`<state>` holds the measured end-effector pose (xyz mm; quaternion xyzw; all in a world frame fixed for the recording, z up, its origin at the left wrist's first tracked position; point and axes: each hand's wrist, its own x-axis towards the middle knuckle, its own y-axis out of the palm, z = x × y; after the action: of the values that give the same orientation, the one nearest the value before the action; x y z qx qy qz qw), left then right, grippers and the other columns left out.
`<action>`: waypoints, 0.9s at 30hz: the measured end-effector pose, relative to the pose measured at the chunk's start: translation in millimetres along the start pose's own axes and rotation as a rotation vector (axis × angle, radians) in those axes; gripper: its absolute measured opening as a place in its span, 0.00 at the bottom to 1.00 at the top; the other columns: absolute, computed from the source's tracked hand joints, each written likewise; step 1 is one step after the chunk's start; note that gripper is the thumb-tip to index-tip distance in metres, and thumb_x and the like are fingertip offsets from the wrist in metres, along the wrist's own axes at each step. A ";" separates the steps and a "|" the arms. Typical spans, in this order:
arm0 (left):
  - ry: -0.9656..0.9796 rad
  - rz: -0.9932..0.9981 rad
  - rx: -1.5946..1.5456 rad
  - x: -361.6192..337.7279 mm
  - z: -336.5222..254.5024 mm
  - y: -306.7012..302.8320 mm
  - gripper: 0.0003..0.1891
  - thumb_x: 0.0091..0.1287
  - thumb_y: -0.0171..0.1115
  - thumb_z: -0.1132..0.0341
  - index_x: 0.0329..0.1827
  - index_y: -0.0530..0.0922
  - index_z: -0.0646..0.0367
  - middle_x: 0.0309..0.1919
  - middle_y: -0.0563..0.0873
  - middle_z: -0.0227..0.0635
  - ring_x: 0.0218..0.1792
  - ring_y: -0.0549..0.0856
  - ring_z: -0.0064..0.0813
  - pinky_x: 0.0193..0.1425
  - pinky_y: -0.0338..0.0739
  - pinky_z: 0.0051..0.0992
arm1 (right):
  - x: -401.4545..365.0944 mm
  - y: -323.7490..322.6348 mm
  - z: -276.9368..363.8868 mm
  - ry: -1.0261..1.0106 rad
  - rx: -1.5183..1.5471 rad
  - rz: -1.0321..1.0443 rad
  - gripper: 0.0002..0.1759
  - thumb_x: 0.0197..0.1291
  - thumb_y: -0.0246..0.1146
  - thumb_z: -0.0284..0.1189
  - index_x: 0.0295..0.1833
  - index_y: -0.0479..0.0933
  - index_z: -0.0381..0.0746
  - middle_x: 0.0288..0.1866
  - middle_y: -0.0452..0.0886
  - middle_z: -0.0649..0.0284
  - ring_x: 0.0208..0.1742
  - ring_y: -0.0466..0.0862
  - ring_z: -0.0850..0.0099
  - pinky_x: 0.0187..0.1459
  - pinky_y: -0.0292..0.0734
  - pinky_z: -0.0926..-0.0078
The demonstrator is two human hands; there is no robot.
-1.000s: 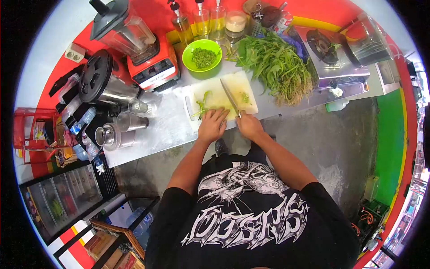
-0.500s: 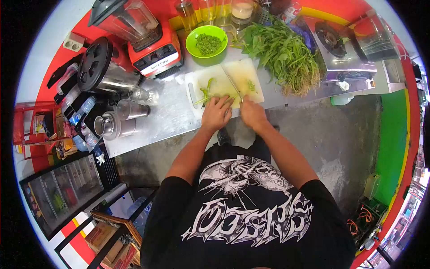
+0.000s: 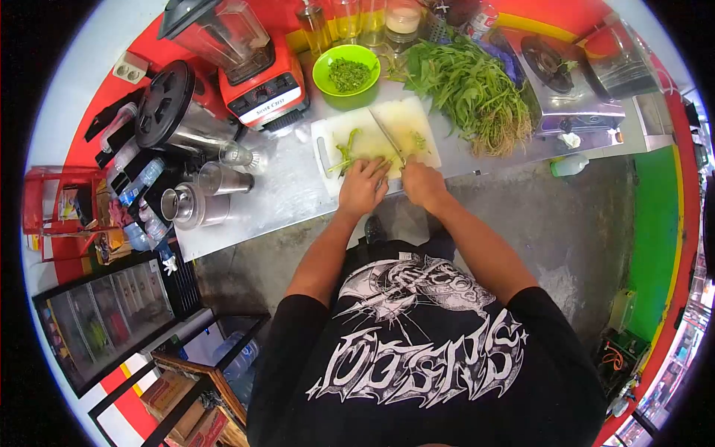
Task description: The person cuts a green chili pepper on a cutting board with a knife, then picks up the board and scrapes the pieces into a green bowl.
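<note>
A knife [image 3: 387,136] is held by its handle in my right hand [image 3: 422,183], its blade lying across the white cutting board [image 3: 423,112] and pointing away from me. Beside it, my left hand [image 3: 363,186] rests on the board's near edge, fingers bent and pressed over thin green vegetable pieces that they partly hide. Long green vegetable pieces [image 3: 348,144], perhaps chillies or stems, lie left of the blade. To its right are small chopped green bits [image 3: 418,140]. Behind the board stands a lime-green bowl [image 3: 346,100] containing chopped greens [image 3: 348,75].
A large bunch of leafy greens with roots [image 3: 477,97] lies right of the board, next to a gas stove [image 3: 573,104]. At the left stand a red blender [image 3: 264,89], a metal blender jug [image 3: 194,119] and metal cups [image 3: 223,179]. Oil bottles [image 3: 314,28] line the back.
The view has shifted slightly. The knife blade has tilted a little to show more of its flat side; both hands stay in about the same place on the board.
</note>
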<state>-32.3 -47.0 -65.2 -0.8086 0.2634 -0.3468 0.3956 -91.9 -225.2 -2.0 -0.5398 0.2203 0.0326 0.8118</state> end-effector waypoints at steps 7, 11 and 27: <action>-0.011 -0.001 -0.021 3.0 -1.3 -0.3 0.21 0.62 0.67 0.64 0.60 0.86 0.56 0.61 0.84 0.37 0.52 0.79 0.43 0.59 0.76 0.41 | -11.0 27.7 3.1 0.117 0.052 -0.054 0.14 0.68 0.59 0.30 0.52 0.70 0.31 0.45 0.86 0.39 0.48 0.89 0.43 0.50 0.84 0.49; 0.013 -0.026 -0.012 2.2 -1.2 0.1 0.21 0.62 0.67 0.64 0.60 0.85 0.56 0.61 0.84 0.37 0.52 0.79 0.43 0.59 0.75 0.41 | -5.5 12.4 6.1 0.020 0.020 -0.068 0.14 0.65 0.59 0.25 0.53 0.70 0.30 0.44 0.87 0.39 0.48 0.89 0.43 0.50 0.84 0.50; 0.033 -0.022 0.009 1.8 -0.4 3.6 0.21 0.62 0.67 0.65 0.60 0.85 0.57 0.61 0.84 0.38 0.50 0.79 0.43 0.57 0.76 0.40 | 6.3 7.8 0.6 -0.018 0.052 -0.003 0.15 0.63 0.58 0.24 0.54 0.70 0.29 0.45 0.86 0.38 0.49 0.88 0.42 0.51 0.83 0.47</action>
<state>-32.1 -50.4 -67.4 -0.8038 0.2596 -0.3656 0.3910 -88.4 -222.6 -11.0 -0.5185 0.2131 0.0304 0.8276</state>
